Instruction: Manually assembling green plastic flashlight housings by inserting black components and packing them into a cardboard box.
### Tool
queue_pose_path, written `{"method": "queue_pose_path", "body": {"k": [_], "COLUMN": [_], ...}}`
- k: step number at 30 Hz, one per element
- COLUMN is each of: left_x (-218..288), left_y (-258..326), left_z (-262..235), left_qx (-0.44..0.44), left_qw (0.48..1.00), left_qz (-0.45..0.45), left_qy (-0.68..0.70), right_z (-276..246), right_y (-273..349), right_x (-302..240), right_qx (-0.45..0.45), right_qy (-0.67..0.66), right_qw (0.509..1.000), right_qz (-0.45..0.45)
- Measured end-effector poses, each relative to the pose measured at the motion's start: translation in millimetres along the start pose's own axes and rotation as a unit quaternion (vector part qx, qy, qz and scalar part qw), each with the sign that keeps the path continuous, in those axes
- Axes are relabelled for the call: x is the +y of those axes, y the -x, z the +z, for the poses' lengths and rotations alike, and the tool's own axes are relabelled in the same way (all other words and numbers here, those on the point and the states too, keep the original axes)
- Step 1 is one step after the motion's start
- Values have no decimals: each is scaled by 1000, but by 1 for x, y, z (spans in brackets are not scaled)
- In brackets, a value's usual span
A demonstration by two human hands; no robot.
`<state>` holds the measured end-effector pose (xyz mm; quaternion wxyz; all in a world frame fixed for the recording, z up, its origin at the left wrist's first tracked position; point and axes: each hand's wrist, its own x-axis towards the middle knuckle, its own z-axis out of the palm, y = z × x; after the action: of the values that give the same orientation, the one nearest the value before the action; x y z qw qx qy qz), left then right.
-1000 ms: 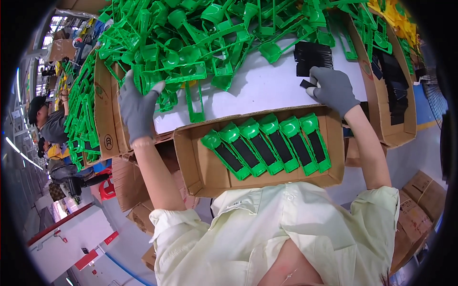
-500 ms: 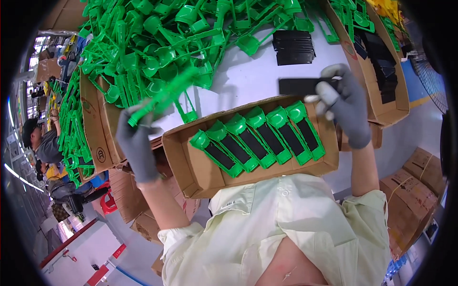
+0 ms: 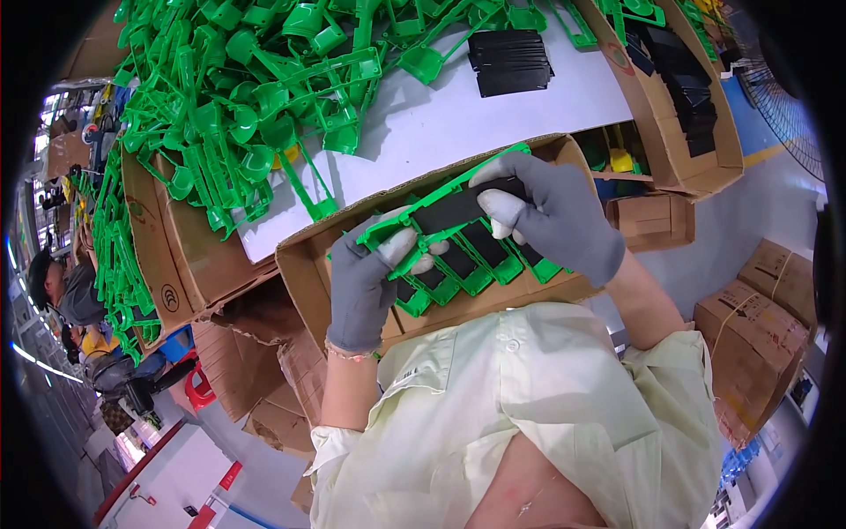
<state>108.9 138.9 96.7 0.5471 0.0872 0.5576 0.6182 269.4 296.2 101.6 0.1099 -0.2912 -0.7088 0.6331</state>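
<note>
Taking the held green frame [image 3: 388, 231] as the centre of the dial, with twelve pointing away from the person, the left hand [image 3: 363, 289] sits at about half past seven, its grip closed on the frame's cupped end, thumb on the near side. The right hand [image 3: 564, 212], at three o'clock, has its grip closed around the end of a black strip [image 3: 454, 208], pinched between thumb and fingers, with the frame's other end just beside the fingers; the strip lies along the frame, though whether it is fully seated cannot be told. Both grey gloves have pale fingertips. Frame and strip are above an open carton [image 3: 304, 261], in which a row of strip-filled green frames [image 3: 478, 279] lies slantwise, partly hidden by the hands. On the white worktop [image 3: 423, 123], a tangled pile of green frames [image 3: 238, 97] spreads at ten o'clock, and a neat stack of black strips [image 3: 509, 63] rests at one. Another carton [image 3: 705, 172], at half past two, holds more dark strips. Strapped cardboard boxes [image 3: 749, 331] stand at four.
</note>
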Motion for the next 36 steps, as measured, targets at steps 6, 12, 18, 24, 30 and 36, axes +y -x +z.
{"method": "queue_pose_path", "body": {"k": [6,12,18,24,30,36], "left_x": [-7,-6,-13,-23,19,54], "left_y": [1,-1,14,43,57,27], "left_z": [3,16,1,-19,-60,-111], "left_qx": [-8,35,-1,45,37,93], "left_qw": [1000,993,991,986,967,861], "left_qz": [1,18,37,-49,-94,-201], "left_qy": [-3,-113,-131,-151,-235,-459], "right_z": [6,2,-7,31,40,12], "right_y": [6,14,14,38,32,12], "right_x": [13,4,34,40,31,29], "right_qx": [17,78,-22,3,-127,-53], "right_qy": [94,323,37,157,103,87], "right_qw": [991,943,999,986,986,989], "right_qz": [-90,-34,14,-50,46,109]}}
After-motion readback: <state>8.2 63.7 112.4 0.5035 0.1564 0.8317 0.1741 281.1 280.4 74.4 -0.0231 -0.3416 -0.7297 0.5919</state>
